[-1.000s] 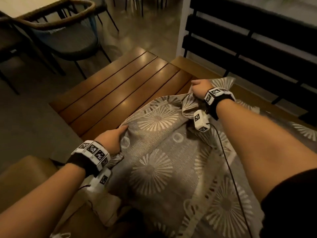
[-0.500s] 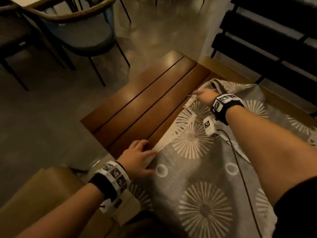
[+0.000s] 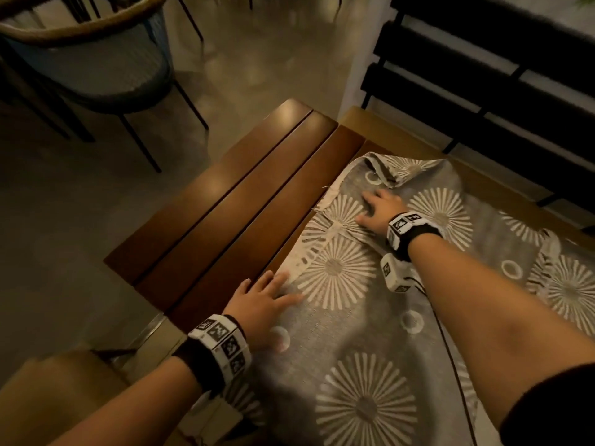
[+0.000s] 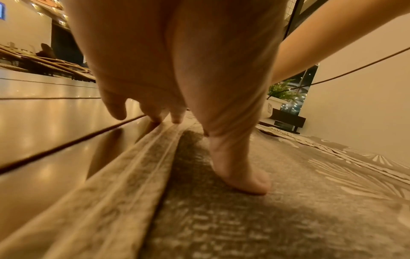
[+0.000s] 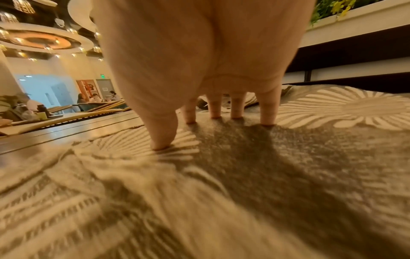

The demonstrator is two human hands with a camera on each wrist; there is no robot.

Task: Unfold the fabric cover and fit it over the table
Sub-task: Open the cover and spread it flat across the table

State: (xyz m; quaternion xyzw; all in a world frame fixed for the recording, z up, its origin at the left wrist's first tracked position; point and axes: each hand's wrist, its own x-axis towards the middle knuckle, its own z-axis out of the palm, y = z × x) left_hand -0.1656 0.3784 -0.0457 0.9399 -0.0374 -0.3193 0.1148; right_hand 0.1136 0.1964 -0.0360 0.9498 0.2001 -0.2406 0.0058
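A grey fabric cover (image 3: 370,333) with pale sunburst patterns lies spread over the right part of a brown slatted wooden table (image 3: 231,194). Its hemmed left edge (image 4: 124,175) runs along a slat, and its far corner (image 3: 386,169) is still folded over. My left hand (image 3: 260,304) lies flat on the cover's near left edge, fingers spread, some reaching the wood. My right hand (image 3: 376,207) presses flat on the cover farther back, its fingertips (image 5: 267,121) and thumb down on the cloth. Neither hand grips anything.
Left of the cover, three table slats are bare. A dark chair (image 3: 96,69) stands on the floor beyond the table's far left. A black slatted bench back (image 3: 483,91) rises at the right. A tan seat (image 3: 48,397) sits at my near left.
Both hands let go of the cloth edge they pulled leftward and now lie flat on it. The cover has gone from bunched to spread flat, and my view has shifted right.
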